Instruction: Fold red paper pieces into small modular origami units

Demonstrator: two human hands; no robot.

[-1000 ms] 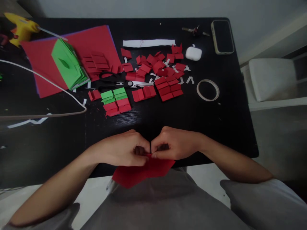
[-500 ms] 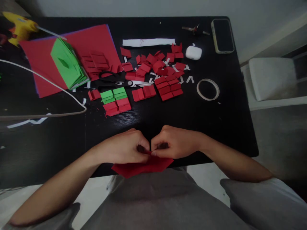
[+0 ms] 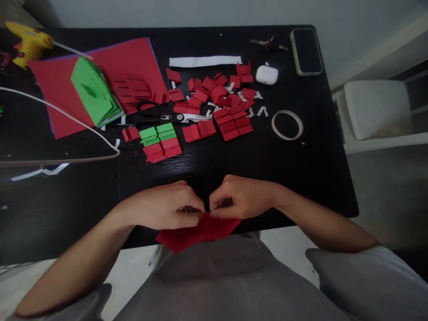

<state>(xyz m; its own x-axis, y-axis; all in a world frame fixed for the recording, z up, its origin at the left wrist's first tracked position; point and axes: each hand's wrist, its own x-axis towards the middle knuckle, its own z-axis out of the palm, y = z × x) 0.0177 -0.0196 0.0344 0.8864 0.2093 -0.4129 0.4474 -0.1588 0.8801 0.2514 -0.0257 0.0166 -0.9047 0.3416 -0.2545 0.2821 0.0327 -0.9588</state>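
A sheet of red paper (image 3: pixel 197 234) is pinched along its upper edge at the front of the black table, its lower part hanging toward my shirt. My left hand (image 3: pixel 174 205) is closed on the edge, thumb on the near side. Close beside it, my right hand (image 3: pixel 236 198) grips the same edge with thumb and curled forefinger. Beyond my hands lie a green and red folded-paper piece (image 3: pixel 161 141), a short red folded strip (image 3: pixel 199 131) and a red folded-paper block (image 3: pixel 233 124).
Black-handled scissors (image 3: pixel 167 117) lie among red and white scraps. Left are green folded papers (image 3: pixel 95 91) on a red sheet (image 3: pixel 53 102), a yellow glue gun (image 3: pixel 31 42) and a white cable (image 3: pixel 76 115). Right are a tape ring (image 3: pixel 273 129), white earbuds case (image 3: pixel 266 75), keys (image 3: pixel 269 43) and phone (image 3: pixel 306 51).
My left hand has slid a little left along the paper's edge, widening the gap between my hands. My right hand keeps its pinch. The view has shifted slightly.
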